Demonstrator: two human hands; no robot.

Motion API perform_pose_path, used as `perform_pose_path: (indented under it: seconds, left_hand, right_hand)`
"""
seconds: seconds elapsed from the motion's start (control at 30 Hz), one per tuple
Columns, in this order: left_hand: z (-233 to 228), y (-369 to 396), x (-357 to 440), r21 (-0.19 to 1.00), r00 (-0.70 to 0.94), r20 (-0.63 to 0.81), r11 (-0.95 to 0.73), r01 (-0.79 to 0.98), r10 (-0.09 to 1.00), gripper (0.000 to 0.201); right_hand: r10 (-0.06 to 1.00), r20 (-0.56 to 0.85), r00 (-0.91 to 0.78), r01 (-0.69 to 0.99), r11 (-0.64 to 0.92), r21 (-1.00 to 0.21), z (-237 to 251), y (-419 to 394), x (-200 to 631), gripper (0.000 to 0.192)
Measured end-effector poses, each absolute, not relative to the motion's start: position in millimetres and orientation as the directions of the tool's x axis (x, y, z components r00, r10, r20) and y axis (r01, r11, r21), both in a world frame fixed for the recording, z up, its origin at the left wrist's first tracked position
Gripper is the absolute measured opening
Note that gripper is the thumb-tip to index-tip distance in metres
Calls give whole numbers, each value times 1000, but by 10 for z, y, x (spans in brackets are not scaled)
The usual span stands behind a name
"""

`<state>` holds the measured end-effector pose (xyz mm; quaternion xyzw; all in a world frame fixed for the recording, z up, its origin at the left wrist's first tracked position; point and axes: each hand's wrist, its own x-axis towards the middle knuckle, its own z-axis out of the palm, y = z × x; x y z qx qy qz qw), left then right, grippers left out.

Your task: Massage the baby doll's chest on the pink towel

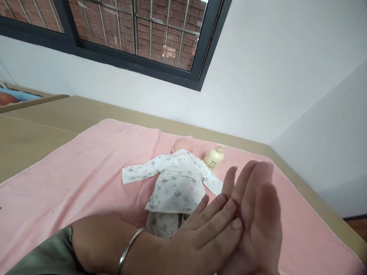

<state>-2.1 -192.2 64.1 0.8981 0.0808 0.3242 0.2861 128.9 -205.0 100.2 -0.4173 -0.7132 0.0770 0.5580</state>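
Note:
My left hand [206, 236], with a silver bangle [129, 248] on its wrist, lies with stretched fingers against the palm of my right hand [255, 221]. The right hand is raised, its fingers straight and slightly blurred. Nothing shows between the two palms. Beyond them a baby doll [179, 183] in a white printed top and trousers is laid out on a pink blanket [97, 168], sleeves spread to the sides. Only the rounded top of its head shows, and my hands and left forearm cover part of its legs. Beside its head is a cream pump bottle [215, 156].
The blanket covers much of a tan table [43, 126] set against a white wall [137, 88]. Above is a dark-framed window [197, 72] with metal bars. At the far left, an orange object [7, 98] and something blue are partly visible behind a wooden edge.

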Motion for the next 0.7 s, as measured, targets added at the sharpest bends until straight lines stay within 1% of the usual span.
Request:
perform_pose_path:
  seconds: [0.03, 0.07, 0.1, 0.13, 0.17, 0.2, 0.23, 0.27, 0.3, 0.33, 0.37, 0.4, 0.47, 0.53, 0.6, 0.7]
  left_hand:
    - [637, -1846, -24, 533, 761, 575, -843, -69, 301, 87]
    - [623, -1782, -22, 526, 724, 609, -848, -63, 324, 86]
    - [599, -1723, -15, 538, 669, 642, -842, -45, 375, 83]
    - [566, -1654, -2, 574, 588, 666, -819, -10, 460, 77]
    - [524, -1566, 16, 634, 513, 646, -771, 51, 565, 71]
    - [475, -1450, 37, 703, 467, 586, -702, 113, 662, 65]
    - [421, -1305, 59, 778, 361, 524, -606, 166, 771, 60]
    - [361, -1136, 78, 841, 234, 454, -500, 206, 860, 60]
    - [298, -955, 93, 884, 84, 402, -410, 223, 912, 59]
    - [232, -774, 103, 907, -27, 369, -353, 229, 929, 57]
    - [165, -607, 109, 916, -93, 351, -322, 238, 932, 54]
    - [97, -466, 111, 921, -118, 340, -305, 242, 933, 50]
    - [-34, -282, 112, 924, -91, 331, -303, 231, 939, 43]
    - [-146, -219, 117, 906, -58, 361, -336, 258, 931, 40]
    - [-232, -227, 127, 873, -56, 410, -374, 315, 910, 40]
    - [-313, -254, 141, 824, -70, 465, -403, 397, 882, 41]
  right_hand:
    - [650, 760, 3, 497, 659, -565, 1070, -2008, 1354, 91]
    - [617, 786, 28, 468, 687, -556, 1114, -1941, 1422, 79]
    - [585, 810, 31, 427, 725, -540, 1129, -1847, 1487, 69]
    - [567, 823, 31, 388, 752, -533, 1111, -1728, 1542, 61]
    - [582, 813, 18, 369, 752, -547, 1062, -1589, 1584, 58]
    - [629, 777, -17, 374, 725, -579, 983, -1438, 1607, 57]
    - [686, 726, -56, 402, 681, -612, 879, -1282, 1610, 55]
    - [748, 657, -90, 447, 620, -645, 759, -1131, 1594, 53]
    - [805, 582, -114, 497, 554, -668, 630, -992, 1563, 51]
    - [849, 510, -136, 551, 493, -673, 501, -871, 1523, 51]
    - [881, 444, -162, 611, 443, -656, 379, -771, 1479, 51]
    - [900, 385, -206, 670, 416, -615, 274, -691, 1440, 53]
    - [885, 304, -354, 731, 464, -500, 125, -582, 1393, 56]
    - [871, 249, -424, 765, 492, -416, 63, -518, 1400, 56]
    - [905, 212, -369, 812, 425, -400, 61, -479, 1437, 56]
    - [971, 156, -184, 888, 232, -398, 85, -490, 1448, 65]
